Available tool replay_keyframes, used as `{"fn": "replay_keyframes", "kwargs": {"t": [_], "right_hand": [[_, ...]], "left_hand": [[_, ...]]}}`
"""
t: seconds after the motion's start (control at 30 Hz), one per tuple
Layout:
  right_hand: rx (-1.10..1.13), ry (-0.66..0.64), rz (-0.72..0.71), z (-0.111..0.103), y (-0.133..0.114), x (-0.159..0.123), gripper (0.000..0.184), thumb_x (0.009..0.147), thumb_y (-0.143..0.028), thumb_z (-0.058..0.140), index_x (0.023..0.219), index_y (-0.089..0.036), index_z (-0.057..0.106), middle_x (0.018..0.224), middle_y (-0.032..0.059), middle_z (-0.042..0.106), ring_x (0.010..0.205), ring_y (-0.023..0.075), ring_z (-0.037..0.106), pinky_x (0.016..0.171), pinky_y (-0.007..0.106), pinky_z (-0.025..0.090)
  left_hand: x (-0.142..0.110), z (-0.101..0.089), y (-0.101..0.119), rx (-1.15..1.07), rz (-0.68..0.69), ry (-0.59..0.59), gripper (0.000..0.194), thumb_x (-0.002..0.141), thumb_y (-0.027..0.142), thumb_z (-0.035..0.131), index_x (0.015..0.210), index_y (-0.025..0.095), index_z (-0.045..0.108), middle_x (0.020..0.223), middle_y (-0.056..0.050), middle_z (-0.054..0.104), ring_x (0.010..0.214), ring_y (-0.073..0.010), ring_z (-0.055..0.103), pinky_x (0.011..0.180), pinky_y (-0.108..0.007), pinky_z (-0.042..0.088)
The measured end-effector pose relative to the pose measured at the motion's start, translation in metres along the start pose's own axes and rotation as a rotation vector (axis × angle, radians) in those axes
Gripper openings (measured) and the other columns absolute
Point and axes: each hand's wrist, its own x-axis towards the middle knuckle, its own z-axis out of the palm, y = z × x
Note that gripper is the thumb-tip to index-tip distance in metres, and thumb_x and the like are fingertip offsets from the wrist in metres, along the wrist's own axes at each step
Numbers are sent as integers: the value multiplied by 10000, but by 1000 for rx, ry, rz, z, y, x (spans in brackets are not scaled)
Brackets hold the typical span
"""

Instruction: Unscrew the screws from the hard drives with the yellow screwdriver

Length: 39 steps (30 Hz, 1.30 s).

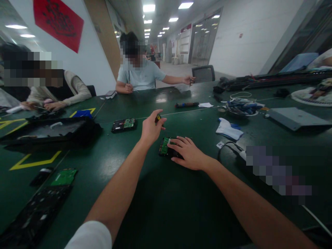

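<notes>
Head view: left grip (152, 128) holds a black-and-yellow piece (158, 118); right grip (188, 152), splayed and unclenched, rests on the green-boarded drive (164, 146), which sideways pressure could skid.

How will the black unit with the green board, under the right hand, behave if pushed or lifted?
The black unit is likely stiff: it looks like a flat, straight-edged block. It probably would slide rather than roll or tip, lying low on the table. The green board faces up uncovered, so may be fragile if the right hand presses there.
</notes>
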Motion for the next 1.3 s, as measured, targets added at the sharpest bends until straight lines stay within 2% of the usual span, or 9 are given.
{"fn": "replay_keyframes", "kwargs": {"t": [0.4,0.57,0.73,0.87,0.93,1.03,1.17,1.23,1.3], "right_hand": [[16,7,-2,3,2,0,628,991,-473,615,1570,-264,495,1645,115,442,1543,423,317,1241,691,243],[20,31,-14,5,3,0,616,993,-466,608,1562,-254,505,1635,119,455,1537,420,329,1235,686,255],[16,22,-16,4,3,-1,606,1001,-464,598,1562,-256,501,1646,108,445,1541,421,323,1238,688,245],[24,18,-8,3,2,-1,621,991,-457,618,1567,-258,497,1646,113,442,1545,419,315,1240,688,242],[30,20,-7,3,2,-1,625,989,-457,621,1570,-265,493,1649,114,438,1544,418,319,1237,692,243],[30,17,-12,4,3,-1,626,997,-468,604,1572,-249,491,1649,120,437,1541,422,321,1238,694,236],[40,19,-6,5,4,0,625,990,-466,608,1572,-269,491,1648,115,438,1543,419,319,1240,694,229],[42,22,-3,5,4,0,629,986,-466,613,1572,-274,489,1645,118,440,1547,415,314,1243,688,225],[40,24,-6,5,4,-1,628,988,-467,612,1571,-269,491,1643,122,442,1548,414,311,1245,682,224]], "left_hand": [[-1,-2,8,-8,42,-117,389,929,223,670,1317,231,694,883,-12,664,667,-123,650,597,-229,566],[-4,1,18,-42,109,-67,256,929,319,688,1148,229,787,1077,-86,678,951,-194,636,655,-228,542],[-5,2,31,-381,-89,-162,264,906,341,672,1112,193,748,890,-53,670,753,-158,610,513,-206,477],[-5,3,36,-712,-334,-191,172,818,284,671,957,190,634,850,-53,697,831,-206,677,544,-250,539],[-4,3,35,-694,-368,-115,98,803,281,633,824,185,626,831,-59,677,820,-200,660,544,-245,530],[-2,0,33,-505,-312,-19,166,800,272,598,714,169,696,884,-80,666,828,-171,607,515,-195,457],[-3,-5,37,-519,-321,-141,206,817,337,663,900,177,764,991,-89,699,885,-187,617,568,-223,511],[-4,-4,40,-619,-391,-211,209,801,328,694,948,181,711,907,-77,693,845,-196,635,570,-252,530],[-4,-2,41,-716,-466,-211,166,796,305,685,899,184,639,833,-64,677,813,-197,649,587,-274,547]]}}
